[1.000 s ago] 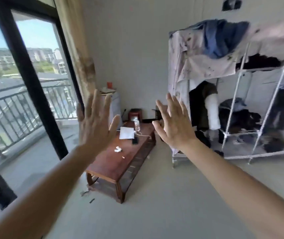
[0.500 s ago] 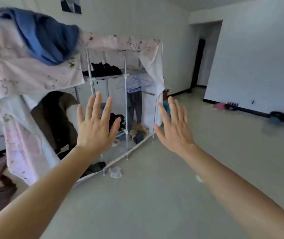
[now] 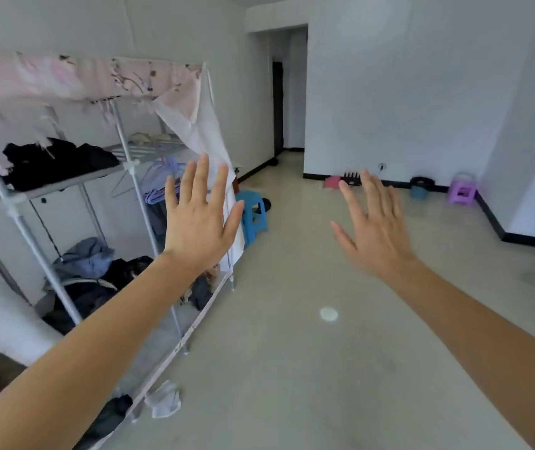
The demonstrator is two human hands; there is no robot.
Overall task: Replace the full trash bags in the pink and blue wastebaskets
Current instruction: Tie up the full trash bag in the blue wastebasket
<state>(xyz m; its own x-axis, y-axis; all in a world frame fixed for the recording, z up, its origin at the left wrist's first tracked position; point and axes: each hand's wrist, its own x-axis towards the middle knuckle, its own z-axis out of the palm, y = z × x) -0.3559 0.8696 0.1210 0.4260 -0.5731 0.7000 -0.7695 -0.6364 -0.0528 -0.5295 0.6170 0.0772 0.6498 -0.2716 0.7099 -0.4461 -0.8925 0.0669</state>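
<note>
Both arms are stretched out in front of me at chest height. My left hand [image 3: 199, 219] is raised with fingers spread and holds nothing. My right hand [image 3: 375, 228] is likewise spread and empty, a little blurred. Far across the room a blue wastebasket [image 3: 421, 188] lined with a dark bag stands against the right wall's black baseboard. A pink wastebasket [image 3: 332, 182] sits on the floor further left along that wall, partly hidden behind my right fingertips. Both baskets are several steps beyond my hands.
A metal-framed fabric wardrobe [image 3: 129, 167] full of clothes fills the left side. A blue stool [image 3: 253, 214] stands past its far end, a purple stool [image 3: 461, 189] by the right wall. A white round spot [image 3: 328, 314] and crumpled white cloth [image 3: 163, 399] lie on the floor. A doorway [image 3: 287, 102] opens ahead.
The view has swung right, from the window and wooden table past the wardrobe to the open room. Both hands stay raised and spread, now slightly wider apart.
</note>
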